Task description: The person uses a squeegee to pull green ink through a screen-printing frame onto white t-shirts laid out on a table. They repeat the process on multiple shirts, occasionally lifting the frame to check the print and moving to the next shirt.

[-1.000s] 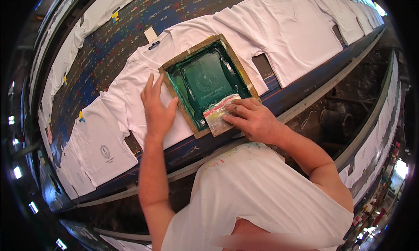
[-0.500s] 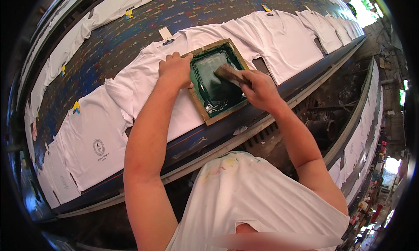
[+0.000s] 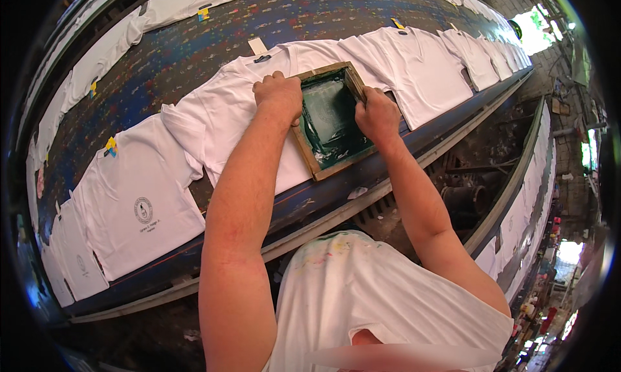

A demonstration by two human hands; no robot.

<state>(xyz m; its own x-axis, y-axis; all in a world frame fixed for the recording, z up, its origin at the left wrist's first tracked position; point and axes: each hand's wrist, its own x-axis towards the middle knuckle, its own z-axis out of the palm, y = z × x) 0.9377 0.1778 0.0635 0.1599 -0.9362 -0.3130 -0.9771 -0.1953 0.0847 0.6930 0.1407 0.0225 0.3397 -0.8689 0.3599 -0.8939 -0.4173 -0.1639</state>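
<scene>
A wooden screen-printing frame (image 3: 331, 168) with a dark green mesh lies on a white T-shirt (image 3: 226, 94) spread on the long table. My left hand (image 3: 279, 97) is closed around the frame's left side near its upper corner. In my right hand (image 3: 378, 116) is a squeegee (image 3: 354, 86), gripped at the frame's right side, its wooden edge resting along the inner upper right. Its lower edge is hidden from view. Wet green ink rings the mesh, and a pale round design shows faintly in the middle.
On the left lies a white T-shirt (image 3: 145, 184) with a round printed emblem. Another white T-shirt (image 3: 420, 74) lies right of the frame, with more beyond. The ink-spotted table (image 3: 194, 55) ends at a rail (image 3: 427, 155) on my side. A second shirt-covered table (image 3: 517, 204) stands at right.
My right hand has brought the squeegee from the middle of the mesh to the frame's upper right side. The left hand keeps its hold on the frame; the whole view has shifted slightly.
</scene>
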